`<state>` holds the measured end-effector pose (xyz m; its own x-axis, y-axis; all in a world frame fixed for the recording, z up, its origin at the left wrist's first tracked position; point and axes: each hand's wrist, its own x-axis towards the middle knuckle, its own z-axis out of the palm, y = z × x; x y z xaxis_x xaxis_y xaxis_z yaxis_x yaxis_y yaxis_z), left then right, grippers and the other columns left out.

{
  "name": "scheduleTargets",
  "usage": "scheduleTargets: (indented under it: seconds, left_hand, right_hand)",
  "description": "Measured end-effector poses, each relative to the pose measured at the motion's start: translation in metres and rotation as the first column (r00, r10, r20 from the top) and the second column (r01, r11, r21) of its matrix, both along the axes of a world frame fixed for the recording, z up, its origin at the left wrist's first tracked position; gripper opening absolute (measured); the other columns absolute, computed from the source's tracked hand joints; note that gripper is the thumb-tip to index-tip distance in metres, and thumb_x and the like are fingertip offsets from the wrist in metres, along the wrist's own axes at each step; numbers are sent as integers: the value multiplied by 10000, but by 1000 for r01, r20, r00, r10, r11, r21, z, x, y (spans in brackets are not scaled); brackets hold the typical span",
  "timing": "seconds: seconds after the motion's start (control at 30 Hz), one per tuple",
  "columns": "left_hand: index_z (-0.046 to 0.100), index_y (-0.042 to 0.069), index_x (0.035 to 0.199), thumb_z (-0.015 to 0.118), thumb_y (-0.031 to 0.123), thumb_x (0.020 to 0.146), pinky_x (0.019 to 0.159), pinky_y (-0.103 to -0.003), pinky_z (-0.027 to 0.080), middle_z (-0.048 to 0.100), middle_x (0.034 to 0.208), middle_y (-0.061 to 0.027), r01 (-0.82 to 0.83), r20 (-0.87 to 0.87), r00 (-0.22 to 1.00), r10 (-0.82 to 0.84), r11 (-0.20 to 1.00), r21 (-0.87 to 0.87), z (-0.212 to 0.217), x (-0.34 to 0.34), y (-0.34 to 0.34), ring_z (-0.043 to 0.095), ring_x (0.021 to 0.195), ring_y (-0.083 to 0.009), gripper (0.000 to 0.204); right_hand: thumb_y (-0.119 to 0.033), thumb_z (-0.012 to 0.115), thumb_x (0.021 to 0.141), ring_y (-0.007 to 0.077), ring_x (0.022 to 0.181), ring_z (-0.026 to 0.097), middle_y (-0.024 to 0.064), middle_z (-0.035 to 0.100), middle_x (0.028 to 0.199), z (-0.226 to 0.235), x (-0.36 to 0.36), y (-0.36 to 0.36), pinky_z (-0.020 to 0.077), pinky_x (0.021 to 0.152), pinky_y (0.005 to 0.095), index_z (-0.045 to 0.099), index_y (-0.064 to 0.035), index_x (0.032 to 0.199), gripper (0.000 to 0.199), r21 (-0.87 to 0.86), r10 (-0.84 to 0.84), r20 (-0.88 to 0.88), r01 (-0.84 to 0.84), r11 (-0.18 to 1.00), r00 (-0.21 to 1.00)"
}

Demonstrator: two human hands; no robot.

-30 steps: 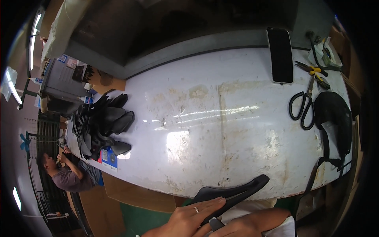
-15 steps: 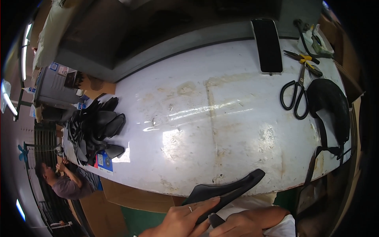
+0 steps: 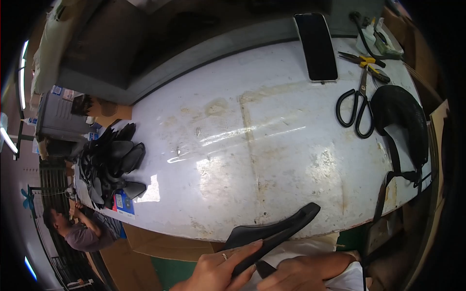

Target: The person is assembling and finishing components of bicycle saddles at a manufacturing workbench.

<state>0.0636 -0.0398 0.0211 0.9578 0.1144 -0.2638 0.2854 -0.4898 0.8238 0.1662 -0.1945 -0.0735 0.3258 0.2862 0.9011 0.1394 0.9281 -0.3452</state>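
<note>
Along the near edge of the table lies a long, black, leather-like shoe upper (image 3: 286, 229), with a narrow slit and a rounded far end. My left hand (image 3: 218, 271), a ring on one finger, is closed on its near part, one finger stretched along the surface. Beside it, my right hand (image 3: 296, 274) is bent around a dark end at the near side; its fingertips are partly hidden, and I cannot tell whether that end belongs to the same upper.
On the left of the white table (image 3: 213, 145) is a pile of black shoe uppers (image 3: 128, 157). A phone (image 3: 316, 48), pliers (image 3: 364, 60), scissors (image 3: 362, 92) and a black strapped pouch-like item (image 3: 400, 109) lie on the right. A cardboard box (image 3: 165, 242) stands below; another person (image 3: 85, 233) sits far left.
The view has shifted a little, so the table items appear slightly up and left. Both hands keep nearly the same hold on the shoe upper.
</note>
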Motion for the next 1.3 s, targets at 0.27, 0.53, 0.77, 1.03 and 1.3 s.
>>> scheduleTargets:
  seconds: [0.27,0.53,0.77,1.03,1.3]
  left_hand:
    - [620,100,1400,651,33,918,731,-346,545,707,944,-189,-24,-73,997,22,999,-27,0,1,1,696,780,-305,488]
    - [645,81,1357,681,93,946,695,-318,536,716,932,-184,149,-215,964,-153,988,-34,9,14,29,685,736,-249,413]
    - [745,-57,1068,804,87,828,675,-298,601,777,911,-170,25,-302,953,-5,998,62,14,34,22,767,741,-233,286]
    - [754,57,1063,833,256,810,771,-383,539,702,775,-45,169,-45,980,-192,700,694,3,50,-9,671,656,-196,332]
    - [650,131,747,728,579,873,751,-356,346,497,646,43,-67,167,885,-433,238,969,-71,51,-58,451,561,-138,472]
  right_hand:
    - [-19,640,900,306,680,633,155,664,814,0,-11,9,556,617,454,655,34,843,80,-29,-11,-179,6,1000,984]
    - [-19,668,892,317,678,657,158,673,795,-18,-5,8,588,645,458,666,55,852,85,25,-94,-81,96,995,992]
    - [-63,700,887,309,708,679,139,670,793,-33,23,-31,602,670,444,677,37,864,105,-193,-191,74,202,960,979]
    - [-88,683,907,283,663,645,128,662,778,-56,29,-62,587,655,442,681,29,850,131,-263,-405,174,438,860,898]
    - [-222,819,871,239,665,665,123,660,746,-63,25,-74,603,620,406,682,36,806,299,-275,-495,181,527,804,850]
